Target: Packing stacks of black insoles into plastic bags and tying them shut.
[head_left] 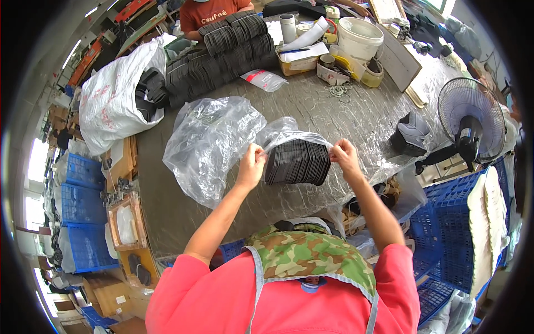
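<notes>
Wrinkled grey surface (334, 111) carries your work: both hands pinch the clear bag's (289, 136) mouth, left hand (251, 164) and right hand (345, 156) closed on the film around a black stack (296, 162) at near centre. Bagging seems underway; next, pull evenly so nothing spills.

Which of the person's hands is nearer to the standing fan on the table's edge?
Right. The right hand grips the clear bag around the stack of dark flat pieces on the side toward the fan; the left hand holds the bag's far side, beyond the stack.
</notes>
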The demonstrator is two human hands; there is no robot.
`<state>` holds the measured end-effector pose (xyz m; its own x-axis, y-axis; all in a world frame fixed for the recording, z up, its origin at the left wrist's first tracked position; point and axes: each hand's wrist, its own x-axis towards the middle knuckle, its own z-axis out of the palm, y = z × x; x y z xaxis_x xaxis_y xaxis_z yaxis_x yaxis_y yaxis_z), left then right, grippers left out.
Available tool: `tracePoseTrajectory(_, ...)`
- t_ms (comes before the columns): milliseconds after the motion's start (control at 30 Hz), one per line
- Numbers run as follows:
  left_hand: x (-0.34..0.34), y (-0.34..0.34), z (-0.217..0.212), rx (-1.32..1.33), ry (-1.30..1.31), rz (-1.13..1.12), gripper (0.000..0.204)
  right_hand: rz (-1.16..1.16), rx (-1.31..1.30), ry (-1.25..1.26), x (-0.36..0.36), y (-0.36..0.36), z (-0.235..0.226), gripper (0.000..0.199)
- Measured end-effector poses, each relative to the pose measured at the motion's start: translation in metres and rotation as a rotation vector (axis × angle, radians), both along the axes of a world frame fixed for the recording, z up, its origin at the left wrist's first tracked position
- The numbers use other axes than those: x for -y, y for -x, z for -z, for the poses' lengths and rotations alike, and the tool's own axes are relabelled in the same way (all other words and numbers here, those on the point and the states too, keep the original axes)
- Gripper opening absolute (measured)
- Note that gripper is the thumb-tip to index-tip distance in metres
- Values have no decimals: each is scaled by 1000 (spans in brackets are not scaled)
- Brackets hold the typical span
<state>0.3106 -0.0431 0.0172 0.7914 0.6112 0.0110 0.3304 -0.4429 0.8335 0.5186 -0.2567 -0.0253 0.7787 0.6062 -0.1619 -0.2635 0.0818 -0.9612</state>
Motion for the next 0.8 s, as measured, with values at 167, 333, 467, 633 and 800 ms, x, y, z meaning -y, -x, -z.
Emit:
tracePoseTrajectory(167,8,19,15,229,-498,-46,18,145,-473,-274,-19,45,-19,4)
tracePoseTrajectory(333,-19,22,-23,211,-391,197,44,58,-575,-135,-44,9,-59,17)
tracePoseTrajectory(467,-30,-1,-109,313,386,161,40,30,-165,-56,-52,-25,-99,14)
tracePoseTrajectory(633,-60,-8,-100,144,-420,356,25,-192,-30,270,-51,-6,-105,21)
tracePoseTrajectory(800,-36,-6,-121,-52,-682,374,14,-131,-247,65,-42,-16,-104,23)
